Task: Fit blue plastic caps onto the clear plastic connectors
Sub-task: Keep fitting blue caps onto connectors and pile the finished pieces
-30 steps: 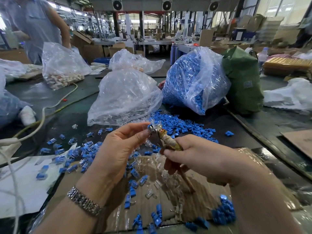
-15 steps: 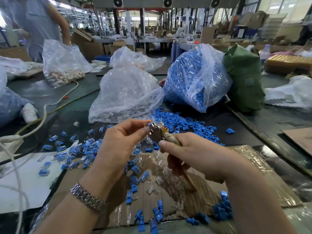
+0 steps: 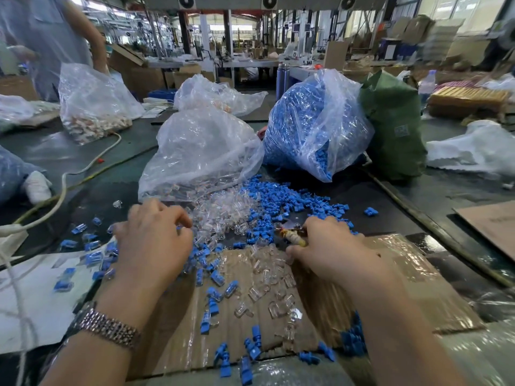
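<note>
No readable text is found in the head view. A pale printed patch is seen on the green sack [image 3: 393, 126], but its marks are too blurred to be made out. Faint print on the cardboard sheet [image 3: 493, 227] at the right edge cannot be read either. No brands, numbers or signs are resolved elsewhere.

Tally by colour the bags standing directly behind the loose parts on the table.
Clear bag of clear connectors: 1
Clear bag of blue caps: 1
Green sack: 1
Total: 3
</note>
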Motion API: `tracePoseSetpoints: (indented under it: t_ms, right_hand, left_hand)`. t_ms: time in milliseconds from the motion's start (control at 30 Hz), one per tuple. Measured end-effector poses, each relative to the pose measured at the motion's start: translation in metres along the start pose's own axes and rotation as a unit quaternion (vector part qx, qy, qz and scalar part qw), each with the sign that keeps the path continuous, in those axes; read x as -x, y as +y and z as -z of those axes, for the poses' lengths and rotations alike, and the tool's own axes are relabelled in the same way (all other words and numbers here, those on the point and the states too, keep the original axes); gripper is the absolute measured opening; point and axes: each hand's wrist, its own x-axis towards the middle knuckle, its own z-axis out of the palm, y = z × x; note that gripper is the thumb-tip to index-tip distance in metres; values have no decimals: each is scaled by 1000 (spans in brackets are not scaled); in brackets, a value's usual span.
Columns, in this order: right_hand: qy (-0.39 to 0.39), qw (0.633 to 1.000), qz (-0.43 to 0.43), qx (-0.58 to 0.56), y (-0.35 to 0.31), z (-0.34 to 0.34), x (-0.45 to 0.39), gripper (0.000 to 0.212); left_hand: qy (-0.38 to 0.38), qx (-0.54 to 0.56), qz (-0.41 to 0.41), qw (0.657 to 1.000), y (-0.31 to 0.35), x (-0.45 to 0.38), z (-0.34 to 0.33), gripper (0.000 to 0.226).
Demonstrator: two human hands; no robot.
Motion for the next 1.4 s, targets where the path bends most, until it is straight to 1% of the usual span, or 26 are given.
tracePoseSetpoints:
  t_ms: [67, 100, 133, 200, 300, 400, 500, 600, 633, 667, 733, 767, 833, 933, 1033, 1100, 1200, 1333, 1400]
  right_hand:
    - [-10, 1000, -13, 2, -1, -2, -1, 48]
    - [-12, 1000, -17, 2, -1, -3, -2, 50]
    - [-14, 1000, -19, 2, -1, -4, -2, 52]
    - [-15, 1000, -21, 0, -1, -4, -3, 51]
    - [-12, 1000, -21, 7, 0, -3, -3, 49]
    - [-7, 1000, -23, 8, 0, -4, -3, 47]
    - [12, 999, -26, 15, -1, -4, -1, 51]
    - [76, 997, 2, 2, -6, 1, -1, 51]
    - [94, 995, 25, -28, -8, 3, -1, 47]
    - [98, 990, 53, -84, -11, 5, -1, 40]
    - [64, 967, 101, -224, -17, 6, 1, 23]
    - [42, 955, 116, -268, -20, 6, 3, 15]
    - [27, 944, 127, -304, -20, 3, 4, 5]
    - [51, 931, 115, -342, -15, 4, 2, 6]
    - [97, 924, 89, -359, -10, 5, -2, 9]
    - [106, 925, 85, -354, -9, 5, -2, 10]
    - [109, 930, 82, -340, -8, 4, -2, 10]
    - [114, 938, 94, -313, -8, 4, -1, 10]
    - [120, 934, 111, -319, -8, 5, -1, 8]
  left_hand:
    - [-23, 81, -82, 993, 9, 3, -7, 17]
    - [-47, 95, -116, 988, 15, 4, -12, 19]
    - [-76, 85, -144, 983, 20, 5, -17, 22]
    - [-120, 31, -180, 976, 28, 6, -29, 30]
    - [-127, -23, -192, 973, 31, 4, -41, 31]
    - [-105, -11, -193, 975, 30, 4, -44, 23]
    - [-79, 40, -201, 976, 30, 4, -43, 13]
    - [-87, 154, -211, 961, 36, 6, -38, 12]
    - [-91, 192, -214, 953, 40, 8, -36, 13]
    - [-90, 220, -217, 947, 44, 10, -33, 14]
    - [-84, 271, -217, 934, 49, 14, -30, 14]
    - [-80, 297, -214, 927, 50, 16, -29, 13]
    - [-75, 326, -207, 919, 51, 18, -27, 14]
    - [-89, 311, -203, 924, 49, 20, -27, 12]
    - [-105, 193, -232, 948, 45, 22, -27, 16]
    - [-136, 151, -240, 949, 44, 24, -27, 17]
    - [-186, 117, -235, 947, 43, 25, -28, 13]
    - [-198, 122, -220, 947, 44, 25, -26, 16]
    - [-183, 172, -200, 947, 45, 24, -23, 13]
